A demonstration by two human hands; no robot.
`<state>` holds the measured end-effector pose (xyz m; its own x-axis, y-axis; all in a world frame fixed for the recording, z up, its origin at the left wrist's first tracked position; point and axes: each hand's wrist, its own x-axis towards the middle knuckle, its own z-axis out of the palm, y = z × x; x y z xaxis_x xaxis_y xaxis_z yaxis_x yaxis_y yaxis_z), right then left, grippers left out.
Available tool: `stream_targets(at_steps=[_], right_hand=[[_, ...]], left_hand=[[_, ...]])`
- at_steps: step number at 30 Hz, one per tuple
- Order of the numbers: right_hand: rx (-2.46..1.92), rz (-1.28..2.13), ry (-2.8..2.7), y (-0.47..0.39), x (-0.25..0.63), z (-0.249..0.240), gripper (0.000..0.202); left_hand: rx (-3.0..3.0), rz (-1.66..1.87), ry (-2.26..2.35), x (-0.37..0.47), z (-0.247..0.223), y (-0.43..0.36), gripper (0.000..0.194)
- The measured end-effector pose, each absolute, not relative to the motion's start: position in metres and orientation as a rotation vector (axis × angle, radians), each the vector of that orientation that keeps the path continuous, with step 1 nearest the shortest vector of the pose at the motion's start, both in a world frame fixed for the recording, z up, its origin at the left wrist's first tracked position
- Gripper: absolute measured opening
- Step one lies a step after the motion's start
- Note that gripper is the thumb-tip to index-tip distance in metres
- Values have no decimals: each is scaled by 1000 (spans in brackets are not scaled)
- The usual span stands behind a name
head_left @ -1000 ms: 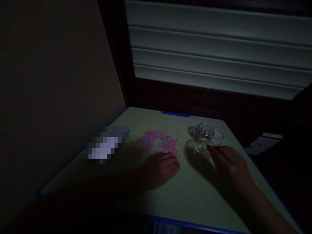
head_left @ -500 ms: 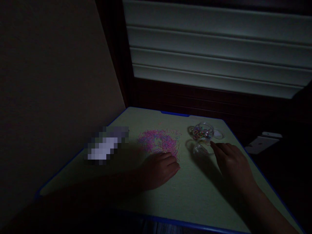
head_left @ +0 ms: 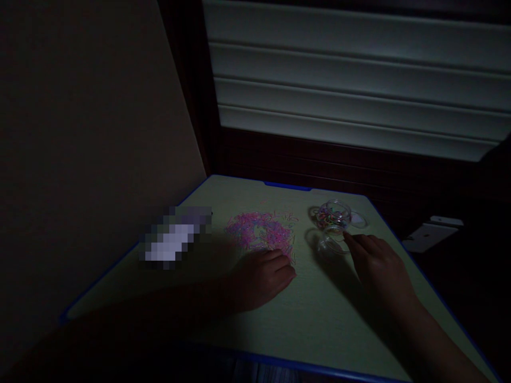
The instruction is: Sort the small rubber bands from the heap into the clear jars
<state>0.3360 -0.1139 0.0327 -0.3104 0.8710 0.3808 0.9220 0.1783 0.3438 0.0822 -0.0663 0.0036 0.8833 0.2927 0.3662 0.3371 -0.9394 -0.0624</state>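
A loose pile of small, thin pink and purple bands [head_left: 255,226], which look like rubber bands, lies on the table [head_left: 311,314]. My left hand [head_left: 265,276] rests at the pile's near edge, fingers curled together; anything inside them is hidden. My right hand [head_left: 375,263] pinches thumb and fingers together at the rim of a clear, round container [head_left: 333,246]. Whatever sits between those fingertips is too small and dark to make out. Just behind stands a clear jar [head_left: 334,215] holding multicoloured bands.
A round clear lid [head_left: 359,219] lies right of the jar. A blurred, pixelated object [head_left: 171,242] is on the table's left side. Off the right edge is a white box-like object [head_left: 433,234]. A wall [head_left: 99,133] borders the left, and a slatted panel [head_left: 339,80] the back.
Both hands stay almost in place. A faint yellowish bit that showed by my right fingertips is no longer distinct.
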Motion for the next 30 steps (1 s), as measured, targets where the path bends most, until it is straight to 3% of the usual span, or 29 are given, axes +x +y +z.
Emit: stream_targets(at_steps=[30], right_hand=[[-1753, -741, -2273, -115, 333, 31, 36]], left_hand=[[-2919, -553, -533, 82, 6, -68, 17]])
